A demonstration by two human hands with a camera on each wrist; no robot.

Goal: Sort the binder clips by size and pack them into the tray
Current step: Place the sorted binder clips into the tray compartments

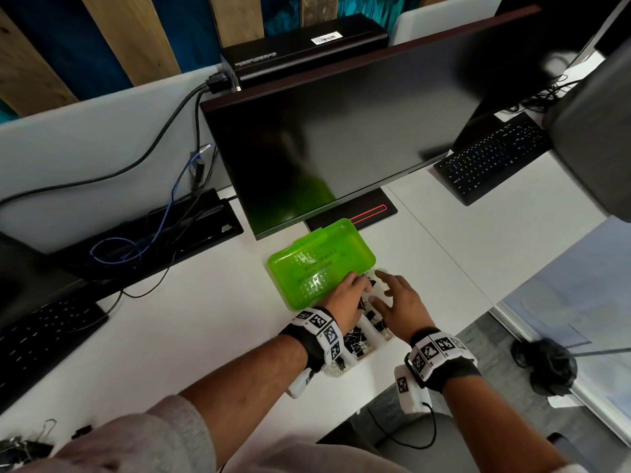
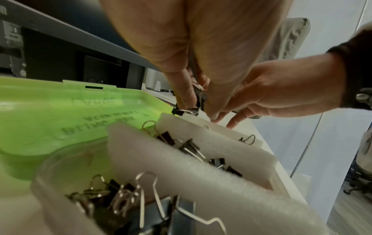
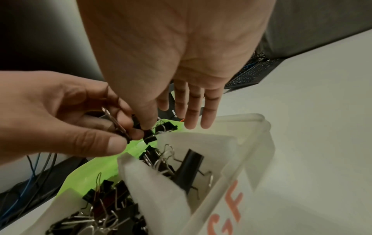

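A translucent white tray (image 1: 362, 359) with foam dividers (image 2: 181, 167) lies beside its open green lid (image 1: 321, 264) on the white desk. Black binder clips (image 2: 120, 195) fill the near compartment, and more clips (image 3: 112, 198) lie in the others. One long black clip (image 3: 189, 165) lies in the compartment by the tray's side wall. My left hand (image 1: 348, 293) pinches a small bunch of little black clips (image 3: 149, 136) over the tray's far end. My right hand (image 1: 386, 291) hovers beside it with straight fingers (image 3: 193, 111), its thumb reaching to the bunch.
A dark monitor (image 1: 341, 131) stands just behind the lid. Keyboards lie at the far right (image 1: 491, 158) and near left (image 1: 41, 336). Cables (image 1: 153, 233) run along the left. Several loose clips (image 1: 24, 445) lie at the desk's near left corner. The desk edge runs close on the right.
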